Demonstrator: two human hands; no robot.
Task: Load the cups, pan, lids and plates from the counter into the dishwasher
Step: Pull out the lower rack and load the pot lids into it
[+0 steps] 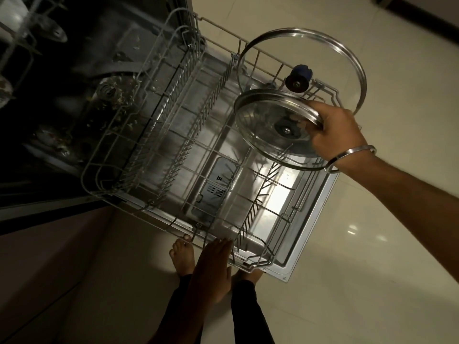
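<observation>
My right hand grips the rim of a small glass lid with a steel edge, held tilted above the far right corner of the lower rack. A larger glass lid with a dark blue knob stands behind it against the same hand and seems held along with it. The wire rack is pulled out over the open dishwasher door and has nothing in it. My left hand reaches down with straight fingers to the rack's near edge and holds nothing.
The dark dishwasher tub with its spray arm lies to the left, and part of the upper rack shows at top left. My bare feet stand on the pale tiled floor by the door's front edge.
</observation>
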